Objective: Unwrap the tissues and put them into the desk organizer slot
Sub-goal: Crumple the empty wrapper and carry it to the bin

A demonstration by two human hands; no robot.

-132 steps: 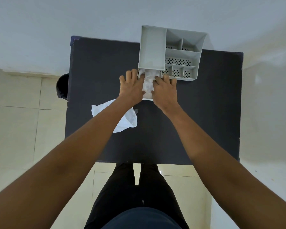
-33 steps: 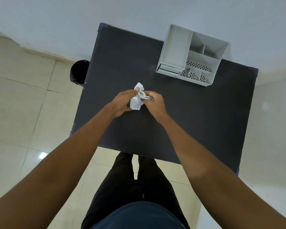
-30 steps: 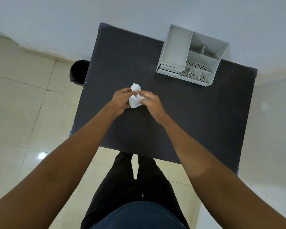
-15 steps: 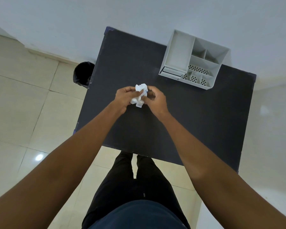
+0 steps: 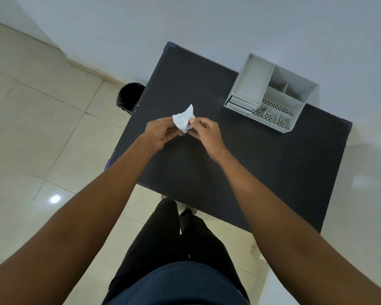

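Observation:
A crumpled white plastic wrapper (image 5: 183,119) is held above the middle of the black table (image 5: 273,164). My left hand (image 5: 160,133) pinches its left side and my right hand (image 5: 205,133) pinches its right side, both shut on it. The grey desk organizer (image 5: 271,93) stands at the table's far right, well apart from my hands. Its front slot (image 5: 240,104) holds a flat white stack of tissues; the large compartment above it looks bare. The small perforated compartments on its right show nothing inside.
A black waste bin (image 5: 130,96) stands on the tiled floor just off the table's far left edge. A white wall runs behind the table. My legs are at the table's near edge.
Since 4.4 s ago the tissues went into the organizer's front slot and my hands picked up the wrapper from the table. Over the last second both hands keep crumpling it; the view swung left.

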